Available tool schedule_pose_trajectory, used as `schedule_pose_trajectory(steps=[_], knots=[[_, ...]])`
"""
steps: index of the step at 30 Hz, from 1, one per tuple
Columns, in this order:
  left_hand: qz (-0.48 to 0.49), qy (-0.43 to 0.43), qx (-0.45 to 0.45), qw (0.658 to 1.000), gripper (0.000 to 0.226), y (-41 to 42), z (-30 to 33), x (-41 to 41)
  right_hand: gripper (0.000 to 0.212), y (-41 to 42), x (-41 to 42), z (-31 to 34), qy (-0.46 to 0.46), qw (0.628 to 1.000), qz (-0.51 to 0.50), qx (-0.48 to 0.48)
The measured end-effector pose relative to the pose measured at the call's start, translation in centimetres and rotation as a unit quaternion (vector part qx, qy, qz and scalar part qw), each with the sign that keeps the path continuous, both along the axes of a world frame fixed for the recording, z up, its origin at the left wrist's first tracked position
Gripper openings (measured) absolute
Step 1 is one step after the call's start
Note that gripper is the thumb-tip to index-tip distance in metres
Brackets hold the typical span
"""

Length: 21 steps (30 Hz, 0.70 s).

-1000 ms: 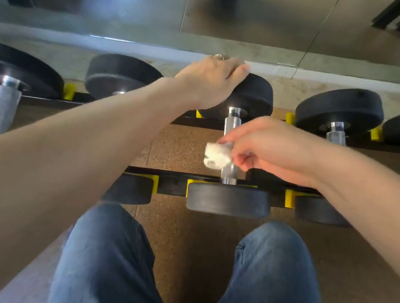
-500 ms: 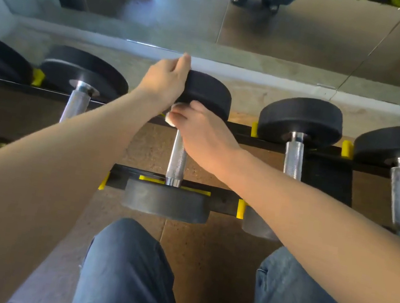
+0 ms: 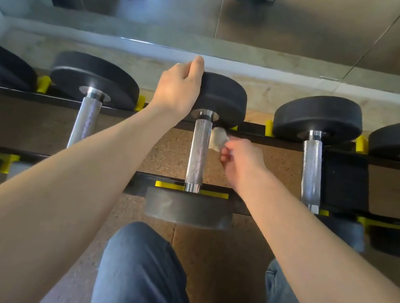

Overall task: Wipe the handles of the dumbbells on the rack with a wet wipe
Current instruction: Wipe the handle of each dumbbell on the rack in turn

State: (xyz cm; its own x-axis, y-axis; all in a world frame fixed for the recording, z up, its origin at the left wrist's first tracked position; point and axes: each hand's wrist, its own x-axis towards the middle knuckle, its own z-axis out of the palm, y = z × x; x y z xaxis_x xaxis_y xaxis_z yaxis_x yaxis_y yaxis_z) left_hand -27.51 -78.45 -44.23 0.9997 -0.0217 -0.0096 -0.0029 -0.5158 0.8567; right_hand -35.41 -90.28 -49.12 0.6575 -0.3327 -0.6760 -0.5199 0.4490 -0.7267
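A dumbbell with black round heads and a knurled chrome handle (image 3: 198, 151) lies across the black rack (image 3: 256, 134) in the middle of the view. My left hand (image 3: 179, 87) grips the left side of its far head (image 3: 224, 97). My right hand (image 3: 241, 159) pinches a crumpled white wet wipe (image 3: 218, 138) just right of the handle's far end, close to it; whether the wipe touches the metal I cannot tell. The near head (image 3: 188, 208) hangs in front of the rack's front rail.
More dumbbells rest on the rack on both sides, with handles at left (image 3: 86, 120) and right (image 3: 312, 169), kept apart by yellow dividers (image 3: 269, 128). A mirror (image 3: 292, 22) stands behind the rack. My knees in blue jeans (image 3: 143, 273) are just below it.
My right hand has come off the top of the handle and moved to its right side, so the wipe shows again. My left hand stays on the far head.
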Motion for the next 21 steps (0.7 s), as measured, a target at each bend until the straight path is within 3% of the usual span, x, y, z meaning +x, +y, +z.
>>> schedule_pose_trajectory(steps=[2, 6, 8, 10, 11, 12, 14, 15, 16, 17, 18, 21], knots=[[-0.004, 0.001, 0.002, 1.0, 0.048, 0.2, 0.1, 0.0, 0.017, 0.9, 1.2, 0.8, 0.0, 0.996, 0.003, 0.092], [-0.002, -0.005, 0.008, 1.0, 0.049, 0.3, 0.1, 0.1, 0.024, 1.0, 1.5, 1.8, -0.018, 0.994, 0.006, 0.108], [0.002, -0.01, 0.013, 1.0, 0.049, 0.3, -0.1, 0.2, 0.032, 0.8, 0.8, 2.1, -0.046, 0.997, -0.002, 0.064], [0.003, -0.013, 0.017, 1.0, 0.048, 0.3, -0.1, 0.3, 0.035, 1.1, -0.4, 2.4, -0.115, 0.988, 0.025, -0.103], [0.003, -0.012, 0.015, 1.0, 0.049, 0.4, -0.1, 0.3, 0.035, 1.3, -1.1, 2.7, -0.166, 0.954, 0.067, -0.24], [0.001, -0.012, 0.012, 1.0, 0.049, 0.4, 0.0, 0.4, 0.034, 1.7, -1.7, 3.2, -0.232, 0.886, 0.119, -0.383], [-0.003, -0.007, 0.007, 1.0, 0.048, 0.5, 0.1, 0.4, 0.034, 2.1, -1.8, 3.4, -0.325, 0.686, 0.264, -0.595], [-0.006, -0.007, 0.009, 1.0, 0.047, 0.4, 0.1, 0.3, 0.036, 2.2, -1.5, 3.2, -0.321, 0.577, 0.351, -0.664], [-0.007, -0.007, 0.013, 1.0, 0.047, 0.4, 0.1, 0.2, 0.04, 2.1, -1.2, 2.9, -0.303, 0.489, 0.418, -0.704], [-0.008, -0.007, 0.014, 1.0, 0.047, 0.4, 0.1, 0.1, 0.042, 1.9, -1.0, 2.7, -0.289, 0.437, 0.452, -0.722], [-0.008, -0.006, 0.013, 1.0, 0.047, 0.3, 0.1, 0.1, 0.043, 1.5, -1.0, 2.6, -0.285, 0.42, 0.465, -0.726], [-0.004, -0.005, 0.007, 1.0, 0.048, 0.4, -0.1, 0.3, 0.044, 0.3, -2.2, 3.1, -0.314, 0.453, 0.493, -0.673]])
